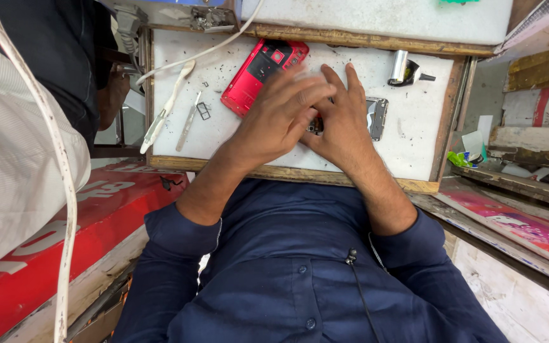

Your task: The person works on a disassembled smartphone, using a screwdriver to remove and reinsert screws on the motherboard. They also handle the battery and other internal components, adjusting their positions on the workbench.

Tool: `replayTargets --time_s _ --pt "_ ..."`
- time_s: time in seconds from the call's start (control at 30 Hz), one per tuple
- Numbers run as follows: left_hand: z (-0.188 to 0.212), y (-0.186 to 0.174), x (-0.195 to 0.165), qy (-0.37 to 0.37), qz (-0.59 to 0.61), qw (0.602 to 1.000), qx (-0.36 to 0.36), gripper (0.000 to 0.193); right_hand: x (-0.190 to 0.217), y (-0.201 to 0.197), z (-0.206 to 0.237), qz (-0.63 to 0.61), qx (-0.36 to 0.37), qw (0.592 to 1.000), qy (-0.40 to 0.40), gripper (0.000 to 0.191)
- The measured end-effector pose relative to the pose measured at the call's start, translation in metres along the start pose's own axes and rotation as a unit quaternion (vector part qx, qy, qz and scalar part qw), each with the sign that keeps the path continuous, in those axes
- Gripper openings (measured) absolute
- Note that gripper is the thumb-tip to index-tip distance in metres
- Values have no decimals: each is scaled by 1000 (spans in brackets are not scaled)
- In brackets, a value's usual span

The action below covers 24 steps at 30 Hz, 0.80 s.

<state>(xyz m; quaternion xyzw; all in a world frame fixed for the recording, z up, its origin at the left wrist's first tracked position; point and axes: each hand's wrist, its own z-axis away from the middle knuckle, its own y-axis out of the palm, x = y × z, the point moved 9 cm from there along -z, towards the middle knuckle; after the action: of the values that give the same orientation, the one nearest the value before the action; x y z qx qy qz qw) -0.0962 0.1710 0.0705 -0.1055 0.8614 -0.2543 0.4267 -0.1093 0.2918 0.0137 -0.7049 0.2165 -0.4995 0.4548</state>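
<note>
My left hand (281, 117) and right hand (344, 121) meet, fingers loosely curled over a mostly hidden phone part (376, 117) beneath them; grip indiscernible; red phone (258, 73) lies beyond-left.

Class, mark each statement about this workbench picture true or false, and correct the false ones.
1. A red phone lies on the white board. True.
2. The right hand holds the white plastic tool. False: the tool lies untouched near the board's left edge.
3. The left hand and the right hand meet over the middle of the board. True.
4. The person wears a yellow shirt. False: it is dark blue.
</note>
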Motion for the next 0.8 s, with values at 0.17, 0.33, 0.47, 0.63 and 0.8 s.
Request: replayTargets --time_s 0.17,0.33,0.47,0.63,0.8 --pt "1 12 21 -150 139 975 83 38 2 -1 0 11 8 1000 1 55" --pt "-3 0 12 -74 29 997 10 38 3 -2 0 4 7 1000 -3 64" --pt "0 8 0 15 -6 999 30 42 3 -3 0 5 3 1000 -9 65" --pt "-3 6 12 -40 26 998 43 40 1 -1 -1 -1 13 1000 8 64" --pt "-9 -2 2 -3 -12 1000 7 41 3 -1 -1 9 7 1000 -2 64"
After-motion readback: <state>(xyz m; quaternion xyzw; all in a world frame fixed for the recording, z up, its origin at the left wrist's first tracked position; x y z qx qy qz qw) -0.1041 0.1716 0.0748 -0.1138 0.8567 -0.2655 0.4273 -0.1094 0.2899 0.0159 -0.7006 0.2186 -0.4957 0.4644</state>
